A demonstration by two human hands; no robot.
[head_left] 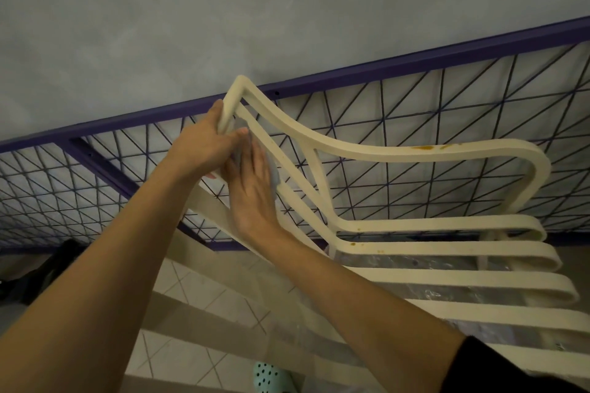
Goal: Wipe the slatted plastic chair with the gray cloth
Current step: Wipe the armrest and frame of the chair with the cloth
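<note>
Gray wall fills the top of the head view, and against it leans a purple metal frame (351, 72) strung with wire mesh; below lies a tiled floor (191, 284), with a dark bag (48, 268) at the left and a mint shoe (271, 376) at the bottom edge. Standing just in front of the mesh is the cream chair (383, 151), its seat at the right of the picture. The left hand (204, 140) grips the chair's top corner, where the armrest meets the back, its fingers (219, 107) curled round the bar. The right hand (252, 188) lies just below it, its fingers (255, 158) straight and pressed together, holding the gray cloth (275, 175) flat against a thin bar of the frame; only scraps of cloth show past the hand. Wiping looks to be at an early or middle stage: orange-brown stains (424, 147) sit on the armrest and smaller spots (352, 244) on the nearest seat slat, so that side and the seat probably remain to be done. The chair seems to face toward the right of the picture, its slats curling down there at the front edge; their long axis runs from the blurred back at lower left across to the right
</note>
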